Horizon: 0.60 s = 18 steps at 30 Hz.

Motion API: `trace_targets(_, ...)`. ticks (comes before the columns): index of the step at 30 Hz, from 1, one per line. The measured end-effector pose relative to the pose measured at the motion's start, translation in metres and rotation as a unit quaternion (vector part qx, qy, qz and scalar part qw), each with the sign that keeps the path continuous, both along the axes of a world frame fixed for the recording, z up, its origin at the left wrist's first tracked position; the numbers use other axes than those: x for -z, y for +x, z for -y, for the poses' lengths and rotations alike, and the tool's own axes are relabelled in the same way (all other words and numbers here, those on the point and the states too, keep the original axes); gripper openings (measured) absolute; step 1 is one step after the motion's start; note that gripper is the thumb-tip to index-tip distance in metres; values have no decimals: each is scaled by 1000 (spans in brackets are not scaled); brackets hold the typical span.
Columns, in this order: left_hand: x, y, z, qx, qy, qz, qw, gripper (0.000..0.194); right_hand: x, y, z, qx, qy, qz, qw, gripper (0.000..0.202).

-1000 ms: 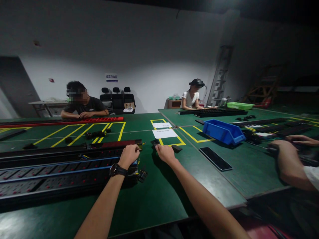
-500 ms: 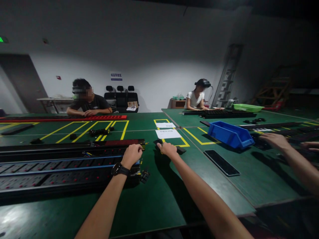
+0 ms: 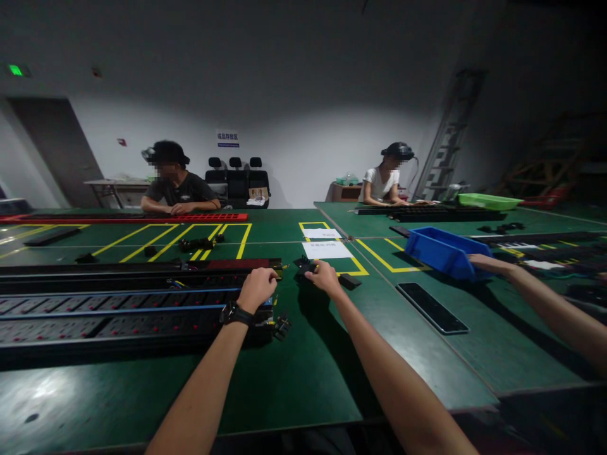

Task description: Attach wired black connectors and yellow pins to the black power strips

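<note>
My left hand [image 3: 257,289], with a watch on its wrist, rests at the right end of the long black strips [image 3: 142,309] with red dots. Its fingers are curled, and what they hold, if anything, is hidden. Just right of the strip ends, my right hand [image 3: 325,278] has its fingers closed at a small black part [image 3: 305,268] on the green table [image 3: 284,392]. Beside that hand lies a black block [image 3: 349,281]. Another black part [image 3: 282,327] sits by the near corner of the strips.
A phone [image 3: 432,308] lies to the right. Another person's hand [image 3: 481,262] reaches to the blue bin [image 3: 446,253]. White papers [image 3: 327,250] lie ahead within yellow tape. Two people sit across the table, near a red frame [image 3: 208,218] and a green tray [image 3: 490,201].
The view has shifted slightly. The other person's hand at the right has moved left to the blue bin. My hands stay at nearly the same places on the table.
</note>
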<state>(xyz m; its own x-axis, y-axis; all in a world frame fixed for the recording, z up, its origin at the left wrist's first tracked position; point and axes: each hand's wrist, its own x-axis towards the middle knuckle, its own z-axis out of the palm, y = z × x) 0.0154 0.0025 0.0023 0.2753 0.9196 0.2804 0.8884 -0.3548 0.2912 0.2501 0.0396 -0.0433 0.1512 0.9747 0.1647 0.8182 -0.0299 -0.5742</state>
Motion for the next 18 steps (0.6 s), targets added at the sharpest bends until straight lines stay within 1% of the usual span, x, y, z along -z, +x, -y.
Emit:
trace_targets(6,2,-1,-1,10,-3,5,1000,30,-6,-10,11,-63,75,20,995,54)
trace_targets(10,4,-1,-3,1,-3,7,1000,29,-7,-25,22,-149,119,43,981,54)
trace_targets(12,4,-1,-3,0,-4,4,1000,29,-4,-35,27,-192,133,52,971,61)
trace_targets(15,3,-1,-2,1,-5,-1,1000,28,4,-50,33,-224,141,39,964,74)
trace_targets(18,2,-1,-1,1,-4,-2,1000,29,13,-61,34,-243,154,8,958,75)
